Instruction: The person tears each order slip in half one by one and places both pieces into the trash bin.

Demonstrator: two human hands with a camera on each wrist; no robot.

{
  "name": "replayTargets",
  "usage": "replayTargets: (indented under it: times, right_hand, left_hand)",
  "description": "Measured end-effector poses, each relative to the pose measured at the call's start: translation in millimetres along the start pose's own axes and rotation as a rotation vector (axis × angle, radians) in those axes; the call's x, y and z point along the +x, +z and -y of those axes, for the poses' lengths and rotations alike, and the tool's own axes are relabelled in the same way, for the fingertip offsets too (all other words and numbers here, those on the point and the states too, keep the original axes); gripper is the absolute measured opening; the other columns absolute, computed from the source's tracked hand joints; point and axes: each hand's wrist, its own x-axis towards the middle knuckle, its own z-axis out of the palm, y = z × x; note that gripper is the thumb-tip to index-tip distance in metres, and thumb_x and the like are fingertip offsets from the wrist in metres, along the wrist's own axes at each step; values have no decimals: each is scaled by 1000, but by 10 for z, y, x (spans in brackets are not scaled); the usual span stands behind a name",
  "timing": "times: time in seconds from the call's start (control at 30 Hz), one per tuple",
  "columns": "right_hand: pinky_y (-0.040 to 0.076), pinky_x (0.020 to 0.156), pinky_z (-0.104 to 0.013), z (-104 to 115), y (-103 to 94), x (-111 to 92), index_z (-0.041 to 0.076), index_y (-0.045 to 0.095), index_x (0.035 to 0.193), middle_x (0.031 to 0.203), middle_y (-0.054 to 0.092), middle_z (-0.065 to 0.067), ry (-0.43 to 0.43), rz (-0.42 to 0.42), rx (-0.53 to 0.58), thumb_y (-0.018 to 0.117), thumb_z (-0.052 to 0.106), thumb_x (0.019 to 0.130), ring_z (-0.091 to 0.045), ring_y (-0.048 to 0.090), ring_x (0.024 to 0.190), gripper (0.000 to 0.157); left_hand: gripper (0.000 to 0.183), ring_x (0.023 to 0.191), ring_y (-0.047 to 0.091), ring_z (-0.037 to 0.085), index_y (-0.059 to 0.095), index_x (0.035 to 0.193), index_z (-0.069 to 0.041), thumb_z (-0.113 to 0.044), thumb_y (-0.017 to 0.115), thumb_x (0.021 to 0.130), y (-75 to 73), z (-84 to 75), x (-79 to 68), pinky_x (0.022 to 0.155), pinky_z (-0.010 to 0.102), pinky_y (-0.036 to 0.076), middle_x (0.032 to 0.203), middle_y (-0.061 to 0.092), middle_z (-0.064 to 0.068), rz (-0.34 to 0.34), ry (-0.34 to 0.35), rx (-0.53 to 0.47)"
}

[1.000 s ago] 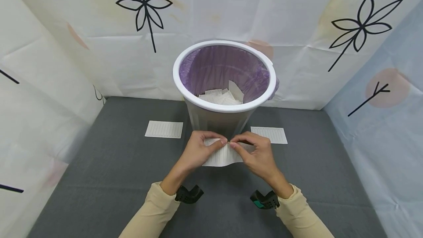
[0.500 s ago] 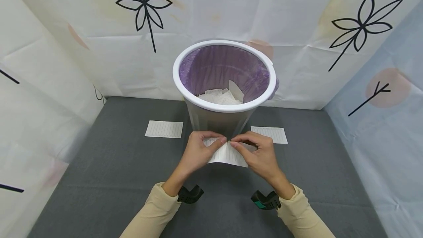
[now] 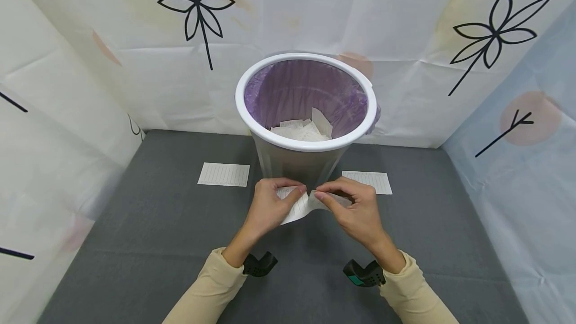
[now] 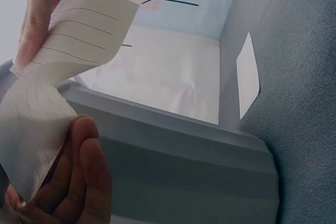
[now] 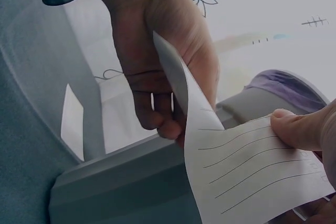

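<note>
In the head view a white, lined paper slip (image 3: 294, 210) is stretched between both hands, in front of the bin. My left hand (image 3: 266, 206) pinches its upper edge between thumb and fingers. Close beside it, my right hand (image 3: 357, 209) pinches the same edge a little to the right. A tear runs into the slip from that edge between the two thumbs. The halves are twisted apart but still joined lower down, as the lined paper (image 5: 252, 161) in the right wrist view shows. The right half bends up and back toward the right hand.
A bin with a white rim (image 3: 306, 147) and purple liner (image 3: 299, 89) stands just behind the hands, with several paper pieces (image 3: 301, 131) inside. One paper slip (image 3: 223, 174) lies left of it on the grey table (image 3: 148, 244), another slip (image 3: 372, 183) to its right.
The tear between the thumbs has opened and deepened. The slip's right half has curled upward, while the hands have drawn very slightly apart.
</note>
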Motion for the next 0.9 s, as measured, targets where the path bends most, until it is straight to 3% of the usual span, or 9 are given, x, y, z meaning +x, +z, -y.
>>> replayTargets:
  times: [0.43, 0.7, 0.9]
  right_hand:
    - [56, 75, -23, 55, -33, 22, 1, 77, 94, 86, 74, -10, -83, -38, 29, 76, -20, 75, -17, 69, 76, 28]
    - [47, 58, -20, 116, -74, 59, 1, 77, 92, 83, 73, -10, -110, -81, 37, 76, -19, 76, -13, 65, 70, 26]
    - [53, 68, -19, 151, -132, 101, -2, 77, 90, 80, 72, -13, -118, -120, 44, 77, -19, 75, -13, 67, 72, 23]
  left_hand:
    - [9, 87, 72, 18, 81, 89, -4, -11, 76, 88, 14, 68, -24, 77, 38, 54, 86, 77, 1, -40, -40, 27]
    - [9, 92, 72, 24, 81, 89, -4, -11, 76, 89, 17, 130, -28, 82, 46, 55, 90, 77, 5, -66, -51, 44]
    - [11, 93, 72, 23, 81, 91, -4, -13, 75, 90, -1, 143, -41, 83, 45, 55, 91, 77, 5, -60, -68, 57]
